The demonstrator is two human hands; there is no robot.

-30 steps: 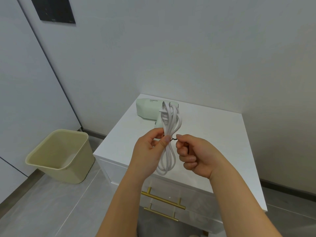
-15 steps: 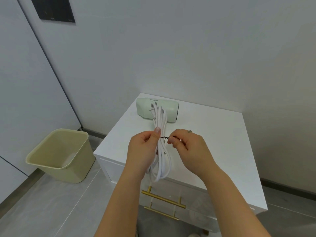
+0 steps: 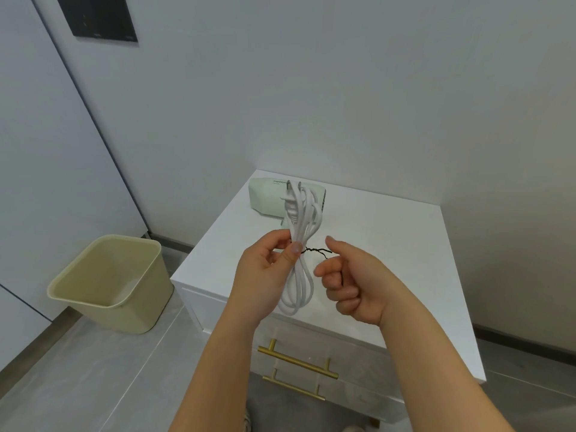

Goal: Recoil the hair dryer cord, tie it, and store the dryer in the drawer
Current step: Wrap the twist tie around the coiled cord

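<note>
The left hand [image 3: 268, 269] grasps the coiled white cord [image 3: 300, 285] at mid-length, thumb pressed across the front of the strands and fingers curled behind. The bundle is held upright above the white counter [image 3: 389, 260], with the plug [image 3: 288, 199] at its 12 o'clock end and the closed loops hanging at its 6 o'clock end. A black twist tie [image 3: 314, 251] encircles the bundle just beside the left thumb, and its twisted tail projects toward 3 o'clock. The right hand [image 3: 352, 285] sits at 3 o'clock of the bundle with its fingers curled and its thumb raised; the tail reaches the gap between thumb and index finger, but it cannot be told whether the hand grips it. The pale green hair dryer [image 3: 268, 198] lies on the counter at 12 o'clock of the hands, near the rear left corner and partly hidden behind the cord. The drawer [image 3: 358, 363] below the counter front is closed and carries 2 gold bar handles [image 3: 297, 363]. A beige bin [image 3: 109, 275] stands on the floor at 9 o'clock of the counter.
</note>
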